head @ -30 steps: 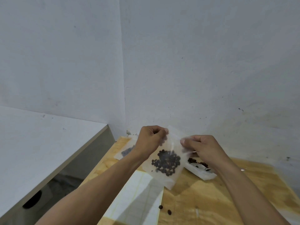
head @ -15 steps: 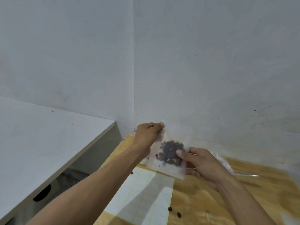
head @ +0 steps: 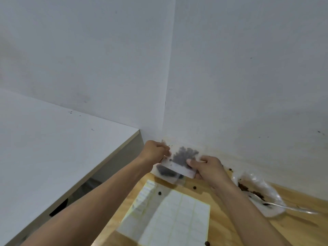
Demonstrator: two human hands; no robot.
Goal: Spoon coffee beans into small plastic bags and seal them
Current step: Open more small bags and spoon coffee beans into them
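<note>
A small clear plastic bag with dark coffee beans inside is held low over the far corner of the wooden table. My left hand pinches its left top edge. My right hand grips its right lower side, thumb on the front. The image is blurred by motion. Beneath it lies another small bag of beans flat on the table. A large clear bag with coffee beans lies at the right, with a metal spoon resting in it.
Two sheets of white labels lie on the table between my forearms. Loose beans are scattered on the wood. A white higher counter stands at the left; white walls meet in the corner just behind the bags.
Both hands have carried the bag of beans down and away toward the table's far corner, over another filled bag. My right hand shifted from the bag's top edge to its lower right side.
</note>
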